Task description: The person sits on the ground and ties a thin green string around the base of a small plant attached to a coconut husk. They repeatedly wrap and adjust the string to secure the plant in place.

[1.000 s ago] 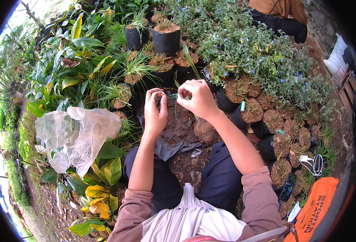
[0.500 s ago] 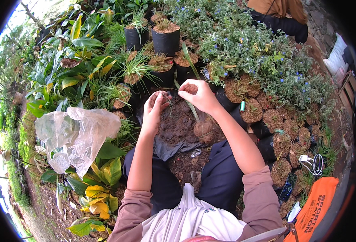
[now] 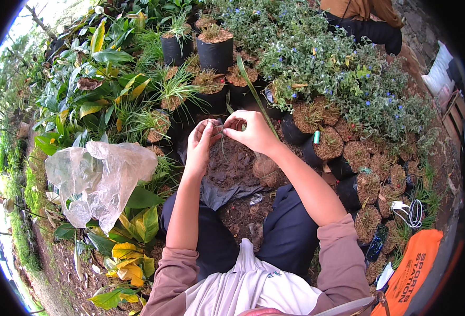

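Note:
My left hand (image 3: pixel 202 141) is closed in a pinch on a thin greenish strand (image 3: pixel 222 143), which dangles beside its fingertips. Thumb and fingers of my right hand (image 3: pixel 252 131) pinch at the same strand, almost touching the left fingertips. What the strand is, I cannot make out. Below the hands lies dark loose soil (image 3: pixel 227 166) on a black plastic sheet (image 3: pixel 224 194). A round brown fibrous root ball (image 3: pixel 267 169) rests on the soil under my right wrist. A long green leaf (image 3: pixel 258 97) slants up behind my right hand.
Black potted plants (image 3: pixel 215 55) stand ahead; several fibre-topped pots (image 3: pixel 357 156) crowd the right. A green spool (image 3: pixel 317 137) sits on one. Clear plastic (image 3: pixel 101 181) lies over leaves at left. A white cable (image 3: pixel 414 213), phone (image 3: pixel 376 243) and orange bag (image 3: pixel 412 271) are right. Another person (image 3: pixel 364 21) is far right.
My right hand has moved left and its fingers have closed in a pinch against the left fingertips. The left hand has stayed in place.

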Available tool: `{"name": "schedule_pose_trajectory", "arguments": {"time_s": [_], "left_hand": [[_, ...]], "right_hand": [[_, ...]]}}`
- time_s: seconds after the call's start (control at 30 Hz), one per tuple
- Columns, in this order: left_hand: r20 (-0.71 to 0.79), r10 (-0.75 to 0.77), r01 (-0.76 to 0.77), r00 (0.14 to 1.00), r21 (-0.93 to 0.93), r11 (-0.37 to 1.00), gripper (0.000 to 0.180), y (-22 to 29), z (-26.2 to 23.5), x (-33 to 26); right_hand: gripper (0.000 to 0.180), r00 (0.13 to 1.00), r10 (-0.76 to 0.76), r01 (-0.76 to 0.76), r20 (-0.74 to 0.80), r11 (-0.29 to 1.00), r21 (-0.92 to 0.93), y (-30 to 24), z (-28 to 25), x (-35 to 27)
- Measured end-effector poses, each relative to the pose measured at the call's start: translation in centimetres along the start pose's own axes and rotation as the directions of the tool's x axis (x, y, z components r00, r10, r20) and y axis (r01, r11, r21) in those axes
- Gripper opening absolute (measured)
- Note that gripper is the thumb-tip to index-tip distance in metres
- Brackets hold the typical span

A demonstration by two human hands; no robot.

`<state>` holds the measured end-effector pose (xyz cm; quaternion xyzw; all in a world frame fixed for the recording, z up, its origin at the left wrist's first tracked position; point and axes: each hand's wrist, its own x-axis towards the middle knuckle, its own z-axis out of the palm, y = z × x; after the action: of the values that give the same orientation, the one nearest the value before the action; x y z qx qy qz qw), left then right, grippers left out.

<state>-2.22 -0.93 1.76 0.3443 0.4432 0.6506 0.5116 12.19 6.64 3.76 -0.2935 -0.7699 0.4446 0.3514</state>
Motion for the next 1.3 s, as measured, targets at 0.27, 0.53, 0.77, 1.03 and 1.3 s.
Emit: {"name": "schedule_pose_trajectory", "arguments": {"time_s": [0.27, 0.53, 0.77, 1.03, 1.3], "left_hand": [[-0.026, -0.006, 0.005, 1.0, -0.049, 0.999, 0.021, 0.4, 0.1, 0.0], [0.027, 0.131, -0.134, 0.991, 0.134, 0.982, 0.033, 0.3, 0.1, 0.0], [0.033, 0.16, -0.164, 0.987, 0.193, 0.967, 0.028, -0.3, 0.0, 0.2], [-0.046, 0.1, -0.102, 0.994, -0.032, 0.994, 0.025, 0.0, -0.1, 0.2], [-0.101, -0.069, 0.049, 0.992, -0.192, 0.98, 0.021, 0.4, -0.6, 0.3]], "right_hand": [[0.01, 0.996, 0.087, -0.088, 0.029, 0.996, 0.026, -0.5, -0.4, -0.1], [0.011, 0.996, 0.088, -0.09, 0.015, 0.99, 0.107, -0.2, -0.5, 0.1], [0.012, 0.996, 0.091, -0.094, 0.027, 0.988, 0.127, 0.0, -0.6, 0.1], [0.007, 0.992, 0.127, -0.126, -0.002, 0.988, 0.091, 0.2, -0.9, 0.3], [0.015, 0.981, 0.181, -0.185, 0.071, 0.982, 0.04, 1.5, -1.0, 0.4]]}}
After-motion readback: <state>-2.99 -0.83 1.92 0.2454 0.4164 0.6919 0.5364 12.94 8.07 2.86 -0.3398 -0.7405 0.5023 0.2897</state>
